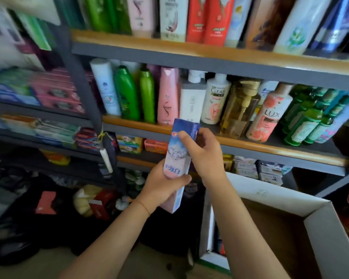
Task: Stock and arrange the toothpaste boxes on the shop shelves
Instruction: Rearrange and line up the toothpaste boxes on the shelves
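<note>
— Hands?
— Left hand grips the toothpaste box low, right hand pinches its top.
— Box where?
— Upright, held in front of the shampoo shelf, above the cardboard carton.

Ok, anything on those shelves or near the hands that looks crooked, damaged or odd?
Nothing looks damaged or spilled. The toothpaste box, gripped by the left hand and right hand, looks intact. The LUX bottle and the green bottles beside it appear to lean, possibly just wide-angle distortion. The left shelves are too blurred to judge.
</note>
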